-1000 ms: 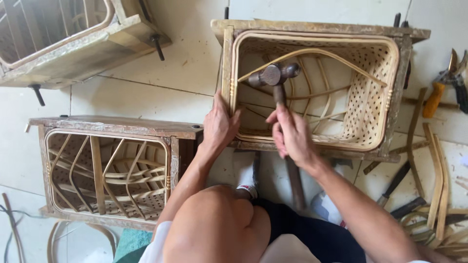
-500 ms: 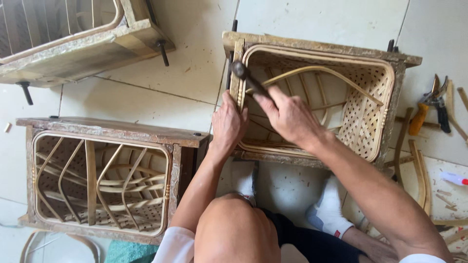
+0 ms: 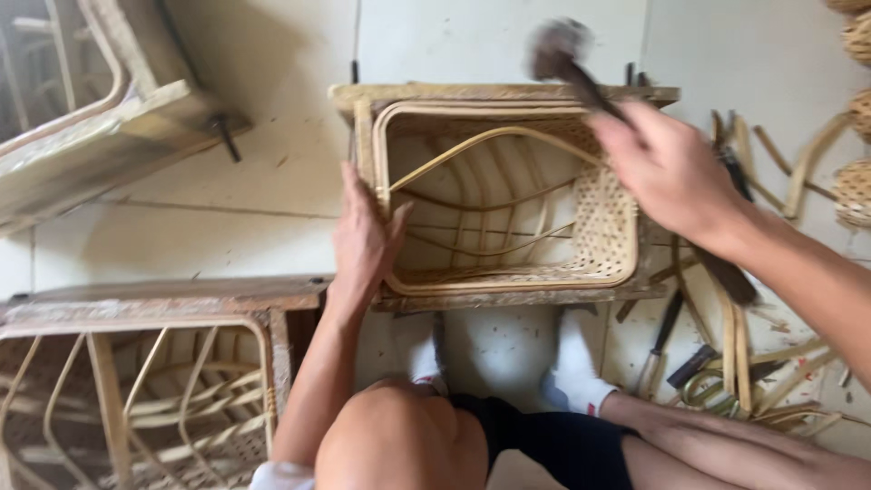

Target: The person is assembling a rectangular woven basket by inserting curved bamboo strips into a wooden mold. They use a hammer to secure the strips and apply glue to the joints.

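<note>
Floor: pale tiled floor (image 3: 272, 218), seen from above by the head camera; the person sits with knees drawn up, feet in white socks (image 3: 572, 372).
Work piece: rattan basket (image 3: 508, 200) inside a wooden frame mould (image 3: 508, 93), straight ahead between both hands, its long axis running left to right.
Left hand (image 3: 363, 240): nearer, fingers spread flat against the basket's left rim, bracing it, holding nothing.
Right hand (image 3: 671, 172): raised above the basket's right side, closed around a hammer (image 3: 567, 59); blurred head up over the far edge.
Surroundings: second mould (image 3: 136, 363) at lower left, third (image 3: 100, 136) at upper left, loose rattan strips and hand tools (image 3: 726, 363) on the right.
</note>
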